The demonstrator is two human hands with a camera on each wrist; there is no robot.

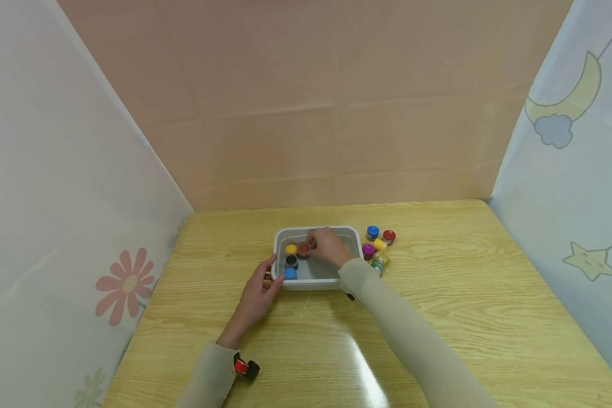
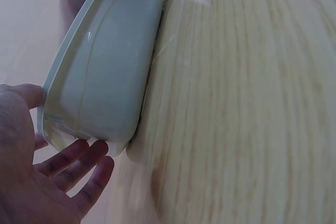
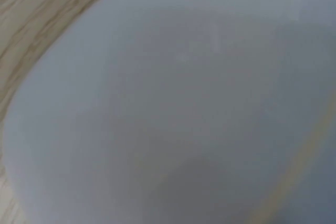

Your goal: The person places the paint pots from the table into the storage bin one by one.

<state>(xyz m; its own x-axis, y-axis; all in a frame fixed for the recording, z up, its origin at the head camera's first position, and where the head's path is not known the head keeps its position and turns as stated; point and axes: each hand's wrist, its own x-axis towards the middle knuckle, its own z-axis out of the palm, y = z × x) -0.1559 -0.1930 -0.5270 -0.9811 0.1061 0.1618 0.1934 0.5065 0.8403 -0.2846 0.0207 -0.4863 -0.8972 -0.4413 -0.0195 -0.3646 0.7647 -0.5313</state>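
Note:
A white tray [image 1: 311, 285] stands on the table with small paint jars along its left side. In it are a yellow jar [image 1: 290, 249], a black jar [image 1: 291, 262] and a blue jar [image 1: 290, 273]. My left hand [image 1: 256, 294] holds the tray's left end, thumb at the rim and fingers against the outer wall, as the left wrist view shows. Reaching into the tray, my right hand [image 1: 330, 247] pinches a brown jar [image 1: 303, 251] beside the yellow one. The right wrist view is filled by the tray's blurred wall [image 3: 157, 103]; the fingers are hidden there.
Right of the tray lie more jars: blue [image 1: 373, 232], red [image 1: 389, 237], purple [image 1: 368, 251], yellow-orange [image 1: 380, 244], dark yellow [image 1: 382, 258] and green [image 1: 377, 268]. A wooden table [image 1: 464, 283] carries everything. Decorated sheets flank it, and a tan sheet [image 1: 336, 113] hangs behind.

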